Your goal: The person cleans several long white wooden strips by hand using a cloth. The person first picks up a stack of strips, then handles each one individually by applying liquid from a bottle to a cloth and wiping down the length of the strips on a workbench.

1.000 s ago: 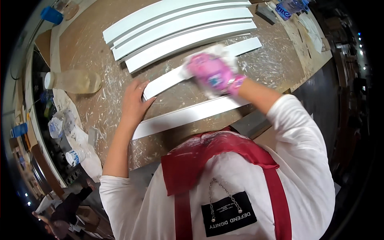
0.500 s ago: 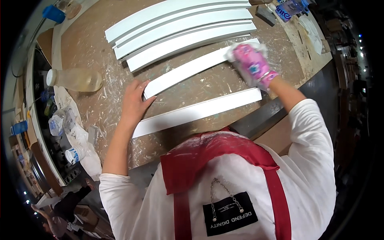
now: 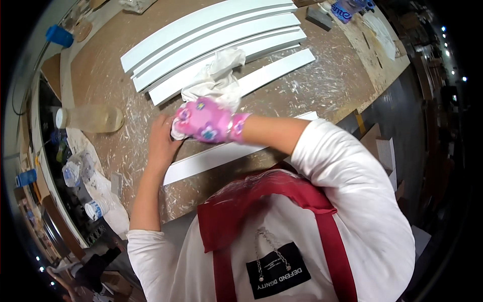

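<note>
My right hand (image 3: 209,121), in a pink flowered glove, is closed around a bunched white cloth (image 3: 219,75). It presses the cloth at the left end of a white painted strip (image 3: 279,69), and the loose part of the cloth drapes over the strip's middle. My bare left hand (image 3: 162,138) grips that same end, its fingertips partly hidden by the glove and cloth. Nearer to me lies a second white strip (image 3: 211,163), partly covered by my right forearm.
Several white strips (image 3: 211,38) lie stacked at the back of the paint-spattered table (image 3: 342,75). At the left are a jar of cloudy liquid (image 3: 93,119), a blue cup (image 3: 59,35) and a white cup (image 3: 94,209). A dark block (image 3: 319,18) and a plastic bottle (image 3: 347,10) stand far right.
My right hand has swept with the cloth from the strip's far right end to its left end, beside my left hand. My left hand keeps its place at that end.
</note>
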`<state>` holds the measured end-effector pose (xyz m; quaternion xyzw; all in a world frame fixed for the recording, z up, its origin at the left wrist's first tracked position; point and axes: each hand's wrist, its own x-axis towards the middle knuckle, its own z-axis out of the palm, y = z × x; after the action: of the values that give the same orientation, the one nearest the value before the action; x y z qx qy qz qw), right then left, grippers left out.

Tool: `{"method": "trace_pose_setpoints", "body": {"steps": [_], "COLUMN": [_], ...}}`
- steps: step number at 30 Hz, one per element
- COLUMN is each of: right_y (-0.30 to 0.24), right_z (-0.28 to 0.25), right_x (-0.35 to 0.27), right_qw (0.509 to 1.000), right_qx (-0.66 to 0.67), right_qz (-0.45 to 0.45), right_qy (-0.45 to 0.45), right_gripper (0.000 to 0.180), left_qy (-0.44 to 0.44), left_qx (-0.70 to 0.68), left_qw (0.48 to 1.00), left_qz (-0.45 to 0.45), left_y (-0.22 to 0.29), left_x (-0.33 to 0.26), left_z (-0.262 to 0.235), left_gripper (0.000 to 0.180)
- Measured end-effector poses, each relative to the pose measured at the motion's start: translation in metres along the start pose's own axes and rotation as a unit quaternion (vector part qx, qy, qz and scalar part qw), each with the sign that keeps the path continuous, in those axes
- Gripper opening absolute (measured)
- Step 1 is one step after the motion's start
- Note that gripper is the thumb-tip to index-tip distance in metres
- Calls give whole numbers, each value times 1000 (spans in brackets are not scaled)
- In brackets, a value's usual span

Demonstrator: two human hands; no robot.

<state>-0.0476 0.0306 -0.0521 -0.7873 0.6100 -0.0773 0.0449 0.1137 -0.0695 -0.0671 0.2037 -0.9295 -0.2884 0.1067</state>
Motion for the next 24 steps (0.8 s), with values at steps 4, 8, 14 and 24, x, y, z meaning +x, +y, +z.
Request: {"method": "trace_pose_setpoints", "body": {"steps": [4, 8, 14, 24], "right_y": [102, 211, 267, 137], "right_z": [8, -34, -26, -94], "right_x": [-102, -221, -340, -207], "right_qw": [962, 818, 859, 813], "right_qx": [178, 119, -18, 292], "right_qz": [206, 553, 476, 381], "right_qy": [33, 102, 191, 330], "right_gripper": [17, 17, 37, 27], "left_qy": [11, 9, 15, 111], "left_qx": [6, 12, 37, 33], "left_qw": [1000, 1000, 999, 988], "left_qz": [-13, -6, -4, 97], "left_y": [-1, -2, 0, 64], "left_x": [-3, -3, -5, -8], "left_z": [4, 3, 1, -44], "left_gripper": [49, 47, 46, 50]}}
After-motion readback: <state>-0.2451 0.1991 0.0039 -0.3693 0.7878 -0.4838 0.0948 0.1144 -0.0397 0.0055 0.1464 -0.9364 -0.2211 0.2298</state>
